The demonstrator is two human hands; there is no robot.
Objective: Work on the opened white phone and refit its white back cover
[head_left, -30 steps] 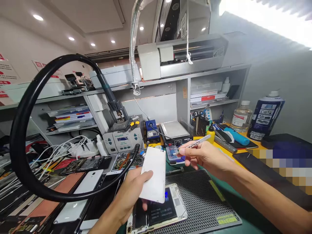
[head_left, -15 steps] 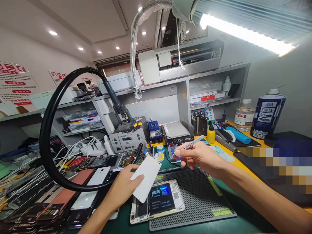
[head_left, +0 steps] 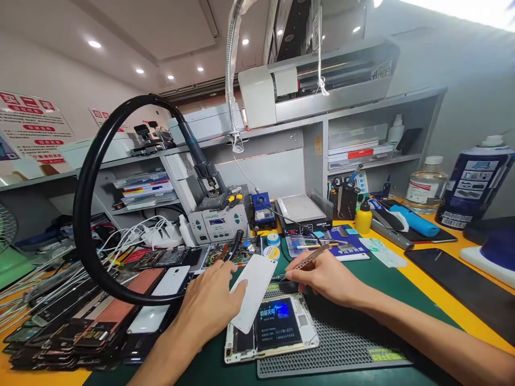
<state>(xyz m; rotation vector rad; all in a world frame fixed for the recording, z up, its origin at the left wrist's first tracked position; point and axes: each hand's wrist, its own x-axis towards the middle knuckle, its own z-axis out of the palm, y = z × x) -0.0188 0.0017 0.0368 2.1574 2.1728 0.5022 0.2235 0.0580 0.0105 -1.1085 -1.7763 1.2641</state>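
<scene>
Lowered toward the open phone [head_left: 281, 328], the right hand [head_left: 330, 279] pinches a metal tool [head_left: 309, 259] beyond its far edge; the left hand [head_left: 215, 289] grips a white panel [head_left: 254, 295] over its left part, slanting lengthwise away rightward.

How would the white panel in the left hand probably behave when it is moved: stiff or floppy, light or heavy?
The white panel is probably stiff: held along one side by the left hand, it shows no sag. It looks thin, so it is likely light.
</scene>
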